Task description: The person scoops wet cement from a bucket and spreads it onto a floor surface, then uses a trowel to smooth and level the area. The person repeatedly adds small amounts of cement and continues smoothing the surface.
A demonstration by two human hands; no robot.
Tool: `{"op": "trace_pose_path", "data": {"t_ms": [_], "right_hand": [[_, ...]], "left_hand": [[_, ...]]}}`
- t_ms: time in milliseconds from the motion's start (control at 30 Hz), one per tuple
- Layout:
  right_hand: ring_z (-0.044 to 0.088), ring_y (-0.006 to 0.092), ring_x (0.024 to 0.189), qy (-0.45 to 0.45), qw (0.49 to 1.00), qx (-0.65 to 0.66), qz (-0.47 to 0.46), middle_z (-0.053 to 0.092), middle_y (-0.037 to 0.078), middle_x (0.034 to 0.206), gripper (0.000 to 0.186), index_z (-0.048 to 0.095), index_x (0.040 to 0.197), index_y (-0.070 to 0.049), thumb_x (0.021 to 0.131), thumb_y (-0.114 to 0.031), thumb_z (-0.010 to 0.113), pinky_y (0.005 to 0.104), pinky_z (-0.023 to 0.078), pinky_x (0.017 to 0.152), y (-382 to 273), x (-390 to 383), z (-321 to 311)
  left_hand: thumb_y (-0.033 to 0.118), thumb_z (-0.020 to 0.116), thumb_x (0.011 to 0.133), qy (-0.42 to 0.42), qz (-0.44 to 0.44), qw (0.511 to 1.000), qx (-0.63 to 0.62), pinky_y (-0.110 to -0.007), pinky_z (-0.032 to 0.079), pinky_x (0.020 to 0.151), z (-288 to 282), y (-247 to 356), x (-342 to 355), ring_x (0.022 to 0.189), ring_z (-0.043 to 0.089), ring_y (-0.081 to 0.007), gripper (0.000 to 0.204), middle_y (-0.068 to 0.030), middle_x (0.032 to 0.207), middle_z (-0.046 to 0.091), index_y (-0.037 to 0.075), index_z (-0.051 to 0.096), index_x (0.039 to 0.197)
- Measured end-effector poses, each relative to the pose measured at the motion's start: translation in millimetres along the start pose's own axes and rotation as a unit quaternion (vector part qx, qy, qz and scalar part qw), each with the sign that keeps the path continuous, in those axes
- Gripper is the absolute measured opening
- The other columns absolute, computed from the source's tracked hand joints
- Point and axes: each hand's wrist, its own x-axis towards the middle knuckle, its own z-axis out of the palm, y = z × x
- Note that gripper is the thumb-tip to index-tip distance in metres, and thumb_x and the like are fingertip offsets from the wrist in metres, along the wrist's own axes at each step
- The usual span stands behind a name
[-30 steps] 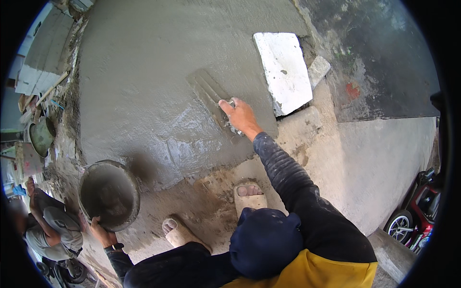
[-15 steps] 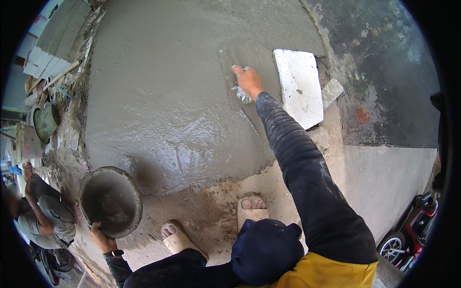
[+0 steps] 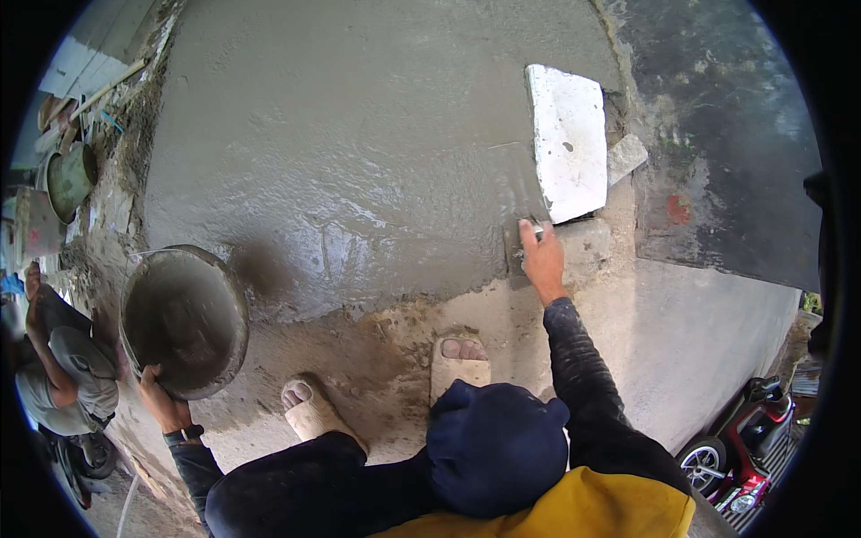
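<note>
My right hand [image 3: 543, 258] is closed round the handle of a plastering trowel [image 3: 514, 256], at the near right edge of the wet cement [image 3: 359, 161]. Much of the blade is hidden under the hand or blends into the grey. Just beyond the fingers lies a white slab [image 3: 570, 143] with a broken edge. At the left, my left hand [image 3: 163, 403] grips the near rim of a black bucket [image 3: 235, 314], which leans so that its mouth faces me. Grey cement residue coats the bucket's inside.
Pale concrete blocks [image 3: 583, 247] border the wet cement beside the slab. Another person [image 3: 72, 368] sits at far left, near a second bucket [image 3: 72, 182]. My sandalled feet [image 3: 459, 363] stand on rough ground. A red motorbike [image 3: 753, 439] is at lower right.
My right hand has drawn the trowel back toward me and rightward, from the cement left of the slab to its near edge. The left hand still holds the bucket rim.
</note>
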Motion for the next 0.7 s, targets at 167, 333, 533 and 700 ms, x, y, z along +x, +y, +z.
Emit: {"op": "trace_pose_path", "data": {"t_ms": [167, 333, 533, 700], "right_hand": [[0.067, 0.0384, 0.083, 0.007, 0.966, 0.252, 0.055, 0.069, 0.026, 0.089, 0.065, 0.065, 0.105, 0.008, 0.099, -0.056, 0.055, 0.047, 0.051, 0.08, -31, 7, 44], [0.069, 0.0391, 0.093, -0.126, 0.972, 0.153, -0.129, 0.071, 0.026, 0.097, 0.068, 0.065, 0.106, 0.006, 0.096, -0.06, 0.055, 0.0499, 0.051, 0.084, -131, -9, 100], [0.072, 0.0392, 0.075, -0.297, 0.893, -0.038, -0.335, 0.071, 0.018, 0.077, 0.054, 0.065, 0.108, -0.005, 0.095, -0.056, 0.058, 0.0535, 0.054, 0.074, -148, -36, 72], [0.068, 0.0337, 0.057, -0.264, 0.8, -0.177, -0.508, 0.069, 0.014, 0.066, 0.047, 0.064, 0.106, -0.008, 0.096, -0.054, 0.058, 0.0461, 0.053, 0.055, -139, -40, 69]], "left_hand": [[0.006, 0.06, 0.079, 0.002, 0.015, 1.0, 0.028, -0.034, 0.053, 0.081, 9, -5, 9, 0.082, 0.063, -0.0198, 0.011, -0.0042, 0.089, 0.063, 0.001, 0.063, 0.088], [0.006, 0.063, 0.078, 0.004, 0.0, 1.0, 0.008, -0.035, 0.054, 0.078, 18, -2, 4, 0.08, 0.063, -0.0201, 0.013, -0.0054, 0.089, 0.065, 0.001, 0.064, 0.09], [-0.001, 0.059, 0.079, 0.047, 0.035, 0.998, -0.015, -0.034, 0.053, 0.076, -2, 4, -17, 0.08, 0.061, -0.0183, 0.023, -0.0047, 0.09, 0.062, 0.001, 0.062, 0.102], [-0.003, 0.057, 0.079, 0.045, 0.029, 0.997, -0.046, -0.033, 0.053, 0.077, -26, -7, -28, 0.081, 0.06, -0.0181, 0.03, -0.0043, 0.092, 0.061, 0.002, 0.059, 0.108]]}}
